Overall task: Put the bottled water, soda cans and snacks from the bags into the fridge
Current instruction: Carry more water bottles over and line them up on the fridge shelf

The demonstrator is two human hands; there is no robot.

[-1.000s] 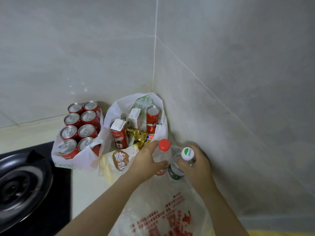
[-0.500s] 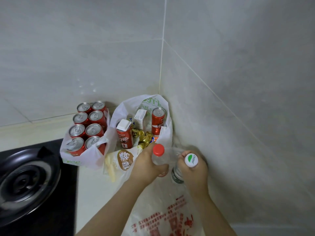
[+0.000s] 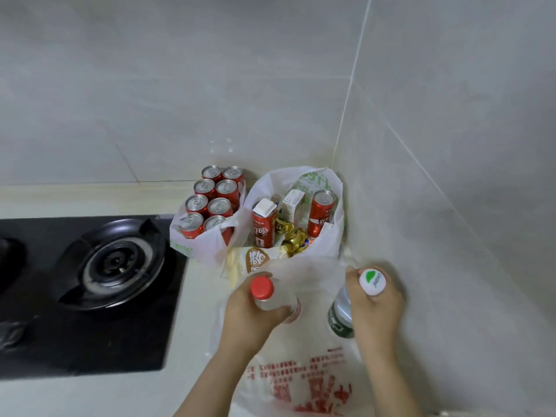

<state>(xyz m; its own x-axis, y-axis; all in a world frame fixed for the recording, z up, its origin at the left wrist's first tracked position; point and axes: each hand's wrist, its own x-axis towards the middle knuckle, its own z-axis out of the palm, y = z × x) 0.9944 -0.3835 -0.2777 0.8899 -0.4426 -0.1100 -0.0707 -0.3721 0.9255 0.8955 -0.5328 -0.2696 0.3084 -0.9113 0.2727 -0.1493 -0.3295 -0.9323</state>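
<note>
My left hand (image 3: 249, 317) grips a clear water bottle with a red cap (image 3: 262, 288) just above the translucent bag with red print (image 3: 304, 383). My right hand (image 3: 377, 311) grips a second water bottle with a white, green-marked cap (image 3: 372, 282) and a green label. Behind them, a white bag (image 3: 328, 245) in the corner holds two red soda cans (image 3: 321, 212), small white boxes, gold-wrapped sweets and a snack packet (image 3: 254, 261). To its left a low white bag (image 3: 204, 245) holds several red soda cans (image 3: 215, 197).
A black gas hob with a round burner (image 3: 111, 263) lies on the pale counter (image 3: 90, 395) to the left. Grey tiled walls (image 3: 451, 206) meet in a corner right behind the bags and run close along the right side.
Both hands have drawn the two bottles up and toward me, away from the snack bag. The view has shifted, and more of the hob shows.
</note>
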